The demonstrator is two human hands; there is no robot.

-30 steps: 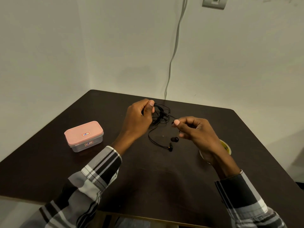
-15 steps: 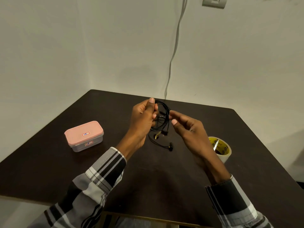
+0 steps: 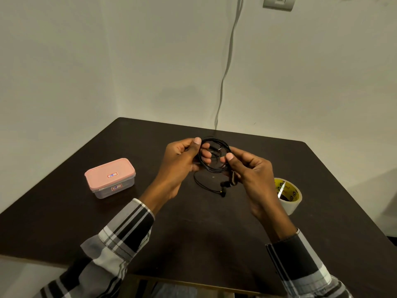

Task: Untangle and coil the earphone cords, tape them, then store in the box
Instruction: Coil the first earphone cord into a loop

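A black earphone cord (image 3: 214,168) is wound into a round coil held above the dark table (image 3: 204,233). My left hand (image 3: 182,162) pinches the coil's left side. My right hand (image 3: 249,168) grips its right side between thumb and fingers. A loose tail of cord hangs down to the table and ends in two black earbuds (image 3: 224,187). A small clear box with a pink lid (image 3: 110,177), shut, stands to the left. A roll of tape (image 3: 287,195) sits to the right, partly behind my right wrist.
The table fills a corner between two pale walls. A white cable (image 3: 225,67) runs down the back wall from a wall plate (image 3: 278,2) to the table's far edge. The table's near edge is just below my sleeves.
My right hand moved left from holding a cord end apart to closing on the coil's right side. The loose loops have gathered into one tidy ring between both hands.
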